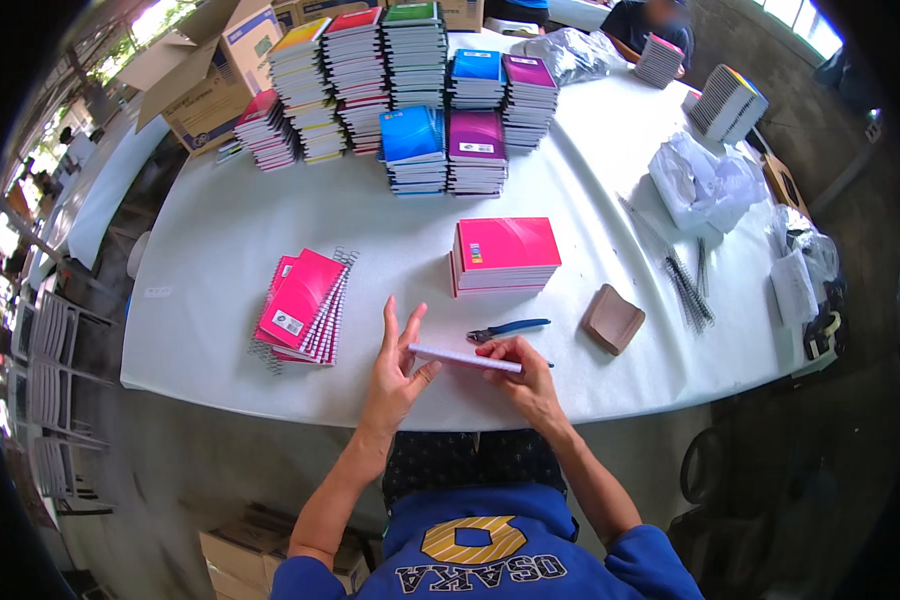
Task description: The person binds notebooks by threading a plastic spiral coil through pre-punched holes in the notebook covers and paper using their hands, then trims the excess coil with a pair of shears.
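A thin pink-covered notebook (465, 358) is held edge-on above the table's near edge, its pale page edges facing up. My right hand (525, 380) grips its right end between thumb and fingers. At its left end, my left hand (398, 370) is open, with fingers spread upward and the thumb near the notebook's edge. Just beyond lie blue-handled cutting pliers (510, 328), partly hidden by my right hand. Farther off sits a neat stack of pink notebooks (508, 250) with no coils visible. To the left, several pink notebooks with wire coils (303, 305) lie fanned in a pile.
Tall stacks of coloured spiral notebooks (410, 70) line the far side beside an open cardboard box (215, 85). On the right are a brown block (613, 320), loose wire coils (688, 290) and a plastic bag (710, 180). A person (645, 30) sits at the far right.
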